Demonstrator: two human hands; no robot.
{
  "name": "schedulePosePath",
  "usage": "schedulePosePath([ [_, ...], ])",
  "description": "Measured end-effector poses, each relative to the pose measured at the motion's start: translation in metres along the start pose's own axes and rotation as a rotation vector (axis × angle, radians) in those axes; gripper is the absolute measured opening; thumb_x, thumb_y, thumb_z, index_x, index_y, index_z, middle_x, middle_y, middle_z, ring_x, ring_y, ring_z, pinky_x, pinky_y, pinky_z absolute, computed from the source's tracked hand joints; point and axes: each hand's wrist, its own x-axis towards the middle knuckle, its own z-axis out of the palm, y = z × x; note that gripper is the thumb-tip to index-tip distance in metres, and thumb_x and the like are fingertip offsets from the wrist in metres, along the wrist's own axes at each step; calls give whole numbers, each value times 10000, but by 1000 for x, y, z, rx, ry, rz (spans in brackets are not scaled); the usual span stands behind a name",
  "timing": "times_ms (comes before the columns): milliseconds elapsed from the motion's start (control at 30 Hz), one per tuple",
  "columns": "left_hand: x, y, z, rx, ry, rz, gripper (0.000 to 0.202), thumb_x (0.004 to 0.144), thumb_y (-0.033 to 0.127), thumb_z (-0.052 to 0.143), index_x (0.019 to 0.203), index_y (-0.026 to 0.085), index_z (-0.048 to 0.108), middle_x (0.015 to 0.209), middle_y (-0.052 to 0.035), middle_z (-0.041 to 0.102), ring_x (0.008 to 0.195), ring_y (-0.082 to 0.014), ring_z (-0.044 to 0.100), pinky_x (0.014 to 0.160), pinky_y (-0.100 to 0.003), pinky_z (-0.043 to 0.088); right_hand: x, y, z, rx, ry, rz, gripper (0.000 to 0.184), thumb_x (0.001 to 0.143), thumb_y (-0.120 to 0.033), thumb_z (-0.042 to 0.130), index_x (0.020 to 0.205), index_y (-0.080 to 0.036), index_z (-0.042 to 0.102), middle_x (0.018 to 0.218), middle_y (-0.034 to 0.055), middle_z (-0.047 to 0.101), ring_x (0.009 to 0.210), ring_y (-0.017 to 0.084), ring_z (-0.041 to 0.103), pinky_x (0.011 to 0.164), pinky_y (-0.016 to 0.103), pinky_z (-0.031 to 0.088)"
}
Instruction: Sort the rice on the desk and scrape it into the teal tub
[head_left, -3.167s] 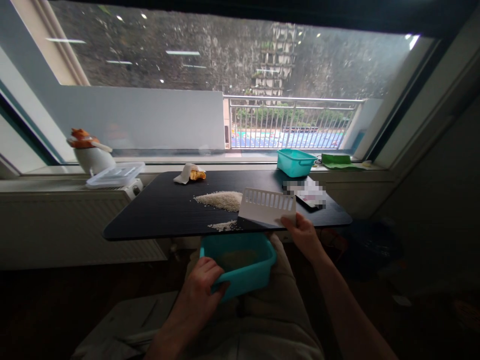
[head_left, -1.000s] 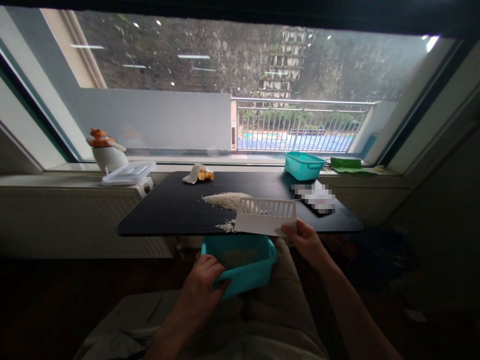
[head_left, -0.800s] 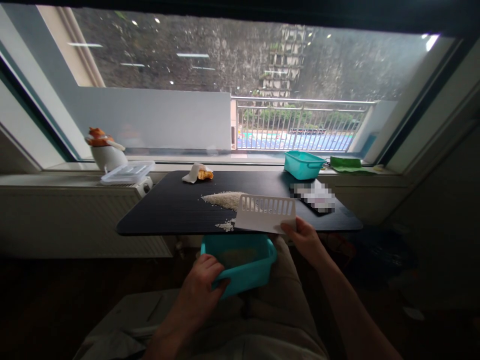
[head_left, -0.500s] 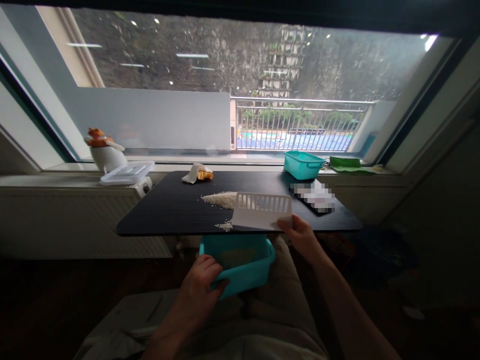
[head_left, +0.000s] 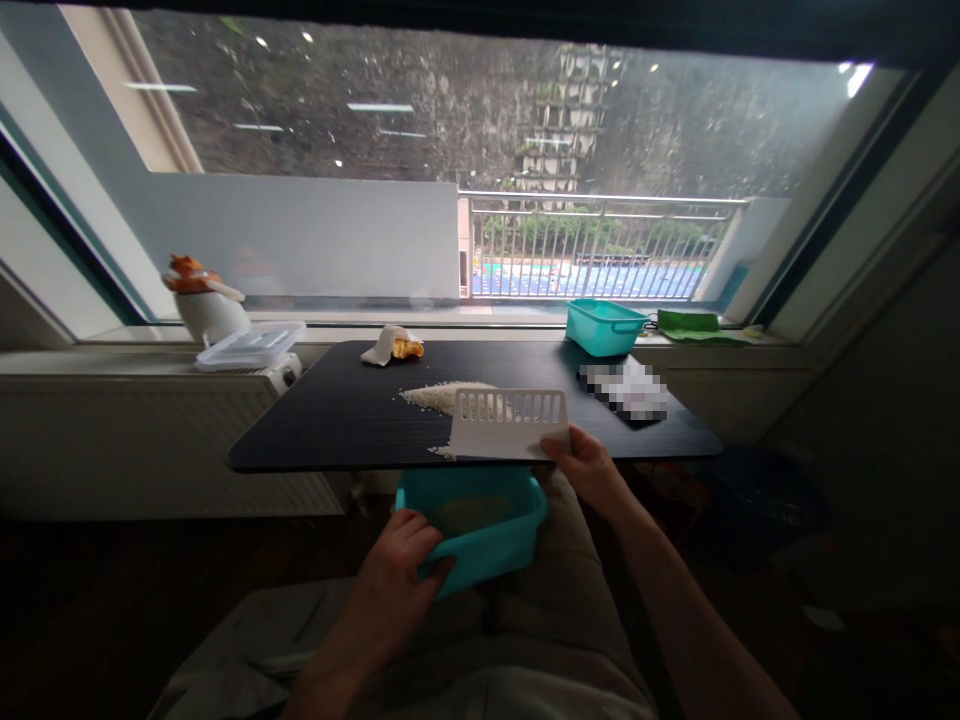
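Observation:
My right hand [head_left: 589,470] pinches the lower right corner of a white slotted plastic scraper [head_left: 508,425], which stands on the near edge of a black table [head_left: 337,415]. Behind it lies a heap of white rice [head_left: 439,396], and a small clump of grains [head_left: 441,453] sits at its left end by the table edge. My left hand [head_left: 397,563] grips the near left corner of a teal plastic basket [head_left: 480,525] held on my lap, just under the table edge; some rice lies in its bottom.
A second teal basket [head_left: 602,326], a blurred flat item [head_left: 624,389] and a crumpled wrapper [head_left: 390,346] lie on the table. On the window sill are a white pot with an orange figure [head_left: 201,303], a clear tray [head_left: 249,347] and a green cloth [head_left: 686,322].
The scraper has slid left along the near table edge with my right hand. It now covers most of the small clump of grains. My left hand still holds the basket in the same place.

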Motion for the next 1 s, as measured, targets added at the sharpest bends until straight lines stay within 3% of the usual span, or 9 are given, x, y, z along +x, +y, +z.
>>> schedulePosePath([
  [267,-1,-3,2,0,6,-12,217,763,109,688,627,207,550,743,-7,602,820,-227,568,725,-335,490,-3,-6,-6,-13,-22,1,430,716,-533,748,1022,-233,716,999,43,776,949,278,700,918,469,537],
  [1000,-2,-4,1,1,-5,-14,229,784,125,683,624,204,539,722,-6,594,827,-232,571,723,-334,495,5,-4,3,-26,-14,-21,401,731,-498,740,1020,-222,716,973,41,773,906,257,699,882,432,552],
])
